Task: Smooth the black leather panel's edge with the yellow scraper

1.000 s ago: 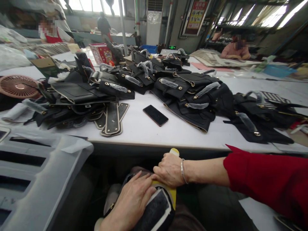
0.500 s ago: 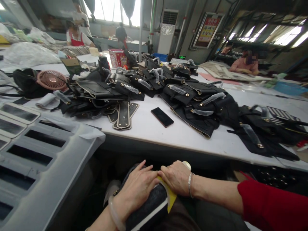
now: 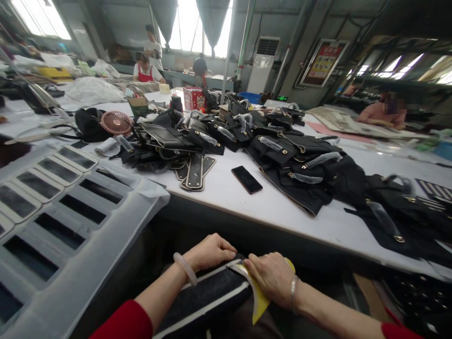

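Observation:
Across my lap lies a black bag-like piece (image 3: 208, 294) with pale white lines along it; its near end runs out of view. My left hand (image 3: 213, 252) is closed at the far end of this piece, fingers curled and pinching its edge. Beside it, my right hand (image 3: 271, 278) is closed round a yellow sheet-like piece (image 3: 260, 301) with a pale curved edge. That piece lies against the right end of the black piece, and a bit of yellow also shows beyond my knuckles. My fingers hide part of it.
A white table (image 3: 226, 207) stands ahead, with a phone (image 3: 246, 180), black bags (image 3: 278, 150) with plastic-wrapped handles, and black straps (image 3: 195, 172). On the left is a slotted grey rack (image 3: 83, 207) bearing framed panels (image 3: 44, 183). A pink fan (image 3: 116, 122) sits behind. Other people work farther off.
My left hand has gone from spread over the black piece to curled at its far edge. The right hand still holds the yellow piece. The view has swung left.

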Tool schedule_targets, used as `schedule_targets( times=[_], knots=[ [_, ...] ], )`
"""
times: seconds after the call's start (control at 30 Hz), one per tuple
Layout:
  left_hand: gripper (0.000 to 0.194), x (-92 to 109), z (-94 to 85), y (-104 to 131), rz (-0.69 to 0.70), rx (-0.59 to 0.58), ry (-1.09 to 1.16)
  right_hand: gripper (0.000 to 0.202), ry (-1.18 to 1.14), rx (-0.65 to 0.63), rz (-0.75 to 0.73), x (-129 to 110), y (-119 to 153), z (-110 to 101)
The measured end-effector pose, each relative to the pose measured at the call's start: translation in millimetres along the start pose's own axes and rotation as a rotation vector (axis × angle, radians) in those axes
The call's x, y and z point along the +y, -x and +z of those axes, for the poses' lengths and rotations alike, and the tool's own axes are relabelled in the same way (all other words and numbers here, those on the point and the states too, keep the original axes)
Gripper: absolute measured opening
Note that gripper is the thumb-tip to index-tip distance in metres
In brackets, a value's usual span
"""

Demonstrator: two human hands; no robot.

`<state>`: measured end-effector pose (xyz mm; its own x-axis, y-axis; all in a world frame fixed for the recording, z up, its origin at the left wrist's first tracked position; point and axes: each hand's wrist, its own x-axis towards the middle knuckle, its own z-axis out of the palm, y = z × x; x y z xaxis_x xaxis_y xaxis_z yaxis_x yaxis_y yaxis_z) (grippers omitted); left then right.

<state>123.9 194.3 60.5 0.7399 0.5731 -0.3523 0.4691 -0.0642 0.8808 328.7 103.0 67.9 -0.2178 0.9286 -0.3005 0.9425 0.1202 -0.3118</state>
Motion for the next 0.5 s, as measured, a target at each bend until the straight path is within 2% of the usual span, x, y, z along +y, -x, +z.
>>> schedule_targets(
  times=[0.17,0.23,0.3,0.37,0.5],
  knots=[
    [0.034,3,-1.2,-8,-0.076,0.002,0.108,0.075,-0.470,-0.052,0.156,20,6,-2],
    [0.034,6,-0.9,-10,-0.105,0.012,0.122,0.082,-0.833,-0.147,0.224,23,4,-2],
    [0.033,7,-0.1,-11,-0.127,0.026,0.120,0.082,-1.303,-0.262,0.250,21,0,0],
    [0.032,6,0.9,-13,-0.145,0.038,0.105,0.084,-1.609,-0.273,0.261,16,-5,7],
    [0.030,2,3.1,-15,-0.186,0.047,0.071,0.078,-1.565,-0.074,0.344,6,-18,26]
  ],
)
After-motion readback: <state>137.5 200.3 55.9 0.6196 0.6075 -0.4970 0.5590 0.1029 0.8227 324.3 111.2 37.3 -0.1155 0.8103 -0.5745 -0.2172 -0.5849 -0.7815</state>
